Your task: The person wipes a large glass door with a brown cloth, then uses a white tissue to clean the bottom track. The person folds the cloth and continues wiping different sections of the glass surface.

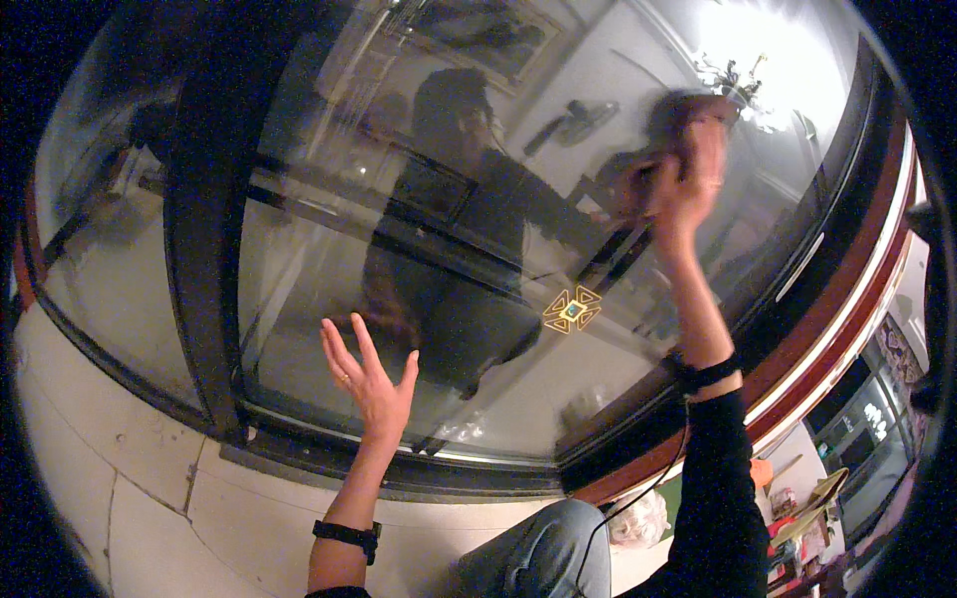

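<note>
A large glass pane (299,299) in a dark frame fills the view in front of me, reflecting a person and a room. My right hand (695,179) is raised at the upper right of the pane, blurred, with its palm towards the glass. Under its fingers a dark cloth (677,116) shows, partly hidden by the hand and mixed with reflections. My left hand (377,389) is lower, fingers spread and holding nothing; whether it touches the glass I cannot tell. A gold geometric emblem (573,309) lies on the pane between the hands.
A dark upright post (205,224) divides the glazing at left. Pale stone tiles (142,486) run along the bottom. A red-brown frame (815,351) borders the right side. A white plastic bag (639,519) and assorted items stand beyond it. A thin black cable (635,502) hangs by my right arm.
</note>
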`<state>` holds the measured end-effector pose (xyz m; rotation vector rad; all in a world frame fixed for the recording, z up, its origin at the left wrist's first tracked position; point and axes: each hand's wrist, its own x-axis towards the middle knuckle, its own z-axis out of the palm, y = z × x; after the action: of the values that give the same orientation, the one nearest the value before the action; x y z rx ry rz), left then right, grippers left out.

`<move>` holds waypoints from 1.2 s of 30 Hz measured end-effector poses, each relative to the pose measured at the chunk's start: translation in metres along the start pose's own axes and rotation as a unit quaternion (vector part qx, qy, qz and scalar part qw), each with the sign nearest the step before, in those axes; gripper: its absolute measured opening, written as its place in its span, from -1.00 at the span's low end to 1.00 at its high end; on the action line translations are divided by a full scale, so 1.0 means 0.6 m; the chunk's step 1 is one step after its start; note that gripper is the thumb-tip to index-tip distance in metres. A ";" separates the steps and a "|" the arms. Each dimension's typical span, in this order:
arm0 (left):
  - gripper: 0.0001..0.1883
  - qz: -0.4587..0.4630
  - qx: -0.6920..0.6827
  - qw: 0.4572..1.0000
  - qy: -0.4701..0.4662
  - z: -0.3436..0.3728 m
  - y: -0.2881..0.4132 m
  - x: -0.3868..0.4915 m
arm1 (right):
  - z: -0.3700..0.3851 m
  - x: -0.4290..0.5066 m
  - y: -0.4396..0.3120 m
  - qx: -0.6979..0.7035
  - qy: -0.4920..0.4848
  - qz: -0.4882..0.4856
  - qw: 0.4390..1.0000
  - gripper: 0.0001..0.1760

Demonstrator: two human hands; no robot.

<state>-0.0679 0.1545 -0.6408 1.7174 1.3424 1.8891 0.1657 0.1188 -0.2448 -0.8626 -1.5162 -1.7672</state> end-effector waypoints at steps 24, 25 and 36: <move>0.15 -0.012 0.015 0.999 -0.027 -0.004 0.012 -0.003 | 0.022 0.072 -0.062 0.095 -0.131 -0.154 0.975 -0.45; 0.14 -0.010 0.011 1.000 -0.025 -0.004 0.012 -0.002 | 0.013 0.094 -0.004 0.074 -0.091 -0.131 0.984 -0.42; 0.11 -0.020 -0.003 1.000 -0.012 -0.002 0.014 0.001 | 0.061 0.181 0.171 -0.185 0.018 0.176 0.967 -0.42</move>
<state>-0.0658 0.1499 -0.6336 1.6911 1.3505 1.8430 0.1892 0.1366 -0.0940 -1.1922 -0.9461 -1.8049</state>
